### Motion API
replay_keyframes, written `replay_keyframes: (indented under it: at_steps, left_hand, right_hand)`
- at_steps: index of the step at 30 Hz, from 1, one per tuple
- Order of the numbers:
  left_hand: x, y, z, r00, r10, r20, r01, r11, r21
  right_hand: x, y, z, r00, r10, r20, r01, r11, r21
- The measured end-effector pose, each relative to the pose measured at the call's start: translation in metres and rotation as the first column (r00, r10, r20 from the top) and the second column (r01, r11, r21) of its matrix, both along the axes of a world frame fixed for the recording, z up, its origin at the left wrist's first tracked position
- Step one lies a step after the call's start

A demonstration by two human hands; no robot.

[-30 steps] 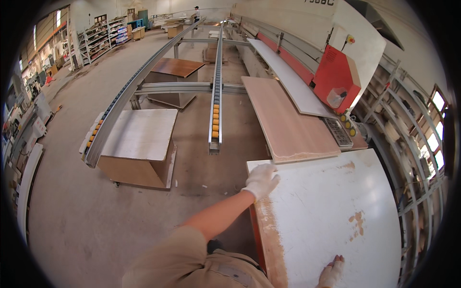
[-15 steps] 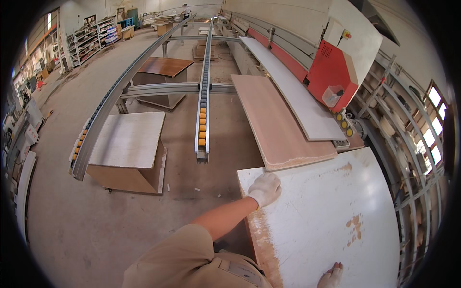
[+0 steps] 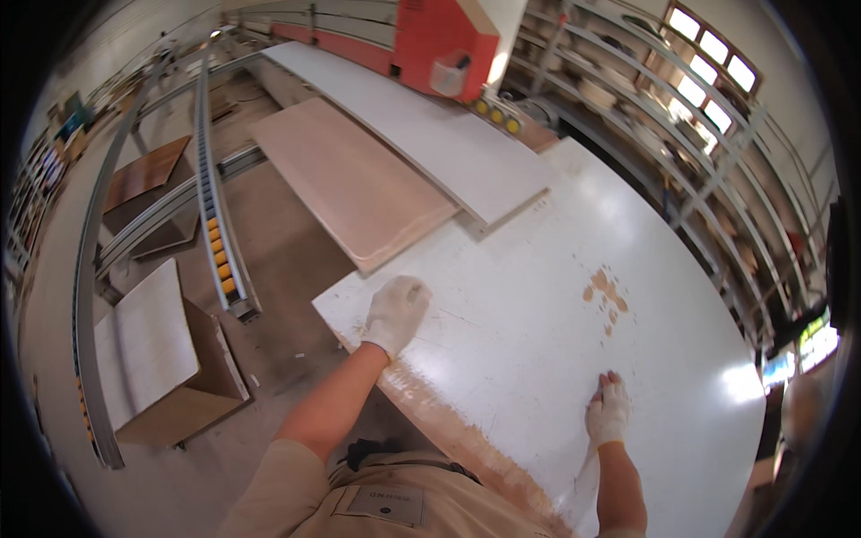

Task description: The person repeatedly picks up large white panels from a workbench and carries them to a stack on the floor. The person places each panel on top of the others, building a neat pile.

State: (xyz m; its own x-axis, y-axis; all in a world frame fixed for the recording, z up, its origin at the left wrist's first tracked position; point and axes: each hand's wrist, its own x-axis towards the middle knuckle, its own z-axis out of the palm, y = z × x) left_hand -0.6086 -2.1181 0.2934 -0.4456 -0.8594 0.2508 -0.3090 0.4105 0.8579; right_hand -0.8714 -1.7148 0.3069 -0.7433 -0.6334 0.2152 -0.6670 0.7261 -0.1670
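Both my hands wear pale work gloves and rest on a worn white tabletop (image 3: 520,332). My left hand (image 3: 397,314) lies near its left corner with the fingers curled in, and nothing shows in them. Further right, my right hand (image 3: 610,411) touches the surface with its fingers stretched out, beside brown worn patches. Ahead, a long white panel (image 3: 421,134) comes along the red machine, its near end over the tabletop. A pinkish-brown board (image 3: 350,179) lies left of it, its near end just beyond my left hand.
The red machine housing (image 3: 439,45) stands beyond the panel, with yellow rollers (image 3: 498,115) below. On the left are roller rails (image 3: 215,233) and a white-topped stack (image 3: 148,345). Metal shelving (image 3: 646,117) runs along the right, and a person (image 3: 164,40) stands far off.
My view has turned right, and my right hand now shows fully on the tabletop. The white panel's near end has come closer, past the end of the brown board.
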Motion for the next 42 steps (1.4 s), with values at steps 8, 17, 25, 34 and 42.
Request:
replay_keyframes:
  at_steps: [8, 17, 25, 34, 42]
  left_hand:
    - [-0.117, 0.008, 0.000, 0.806, 0.148, -0.573, 0.441, 0.495, 0.749]
    - [-0.220, 0.004, -0.029, 0.400, 0.302, -0.865, 0.835, 0.268, 0.480]
    - [-0.230, 0.004, -0.033, 0.486, 0.291, -0.824, 0.808, 0.208, 0.550]
    - [-0.298, -0.024, -0.135, 0.130, 0.560, -0.818, 0.991, -0.061, 0.115]
    - [-0.300, 0.009, -0.086, 0.395, 0.315, -0.863, 0.895, 0.079, 0.438]
  right_hand:
    - [-0.007, 0.010, -0.009, 0.999, 0.029, -0.031, -0.029, 1.000, -0.006]
    - [-0.014, 0.012, -0.035, 0.953, -0.050, 0.298, 0.156, 0.926, -0.343]
    - [-0.009, -0.007, -0.025, 0.567, 0.200, 0.799, 0.737, 0.309, -0.601]
    - [-0.013, 0.011, -0.041, 0.882, 0.066, 0.467, 0.358, 0.550, -0.755]
    - [-0.092, 0.104, -0.004, 0.853, 0.267, -0.449, -0.214, 0.963, 0.165]
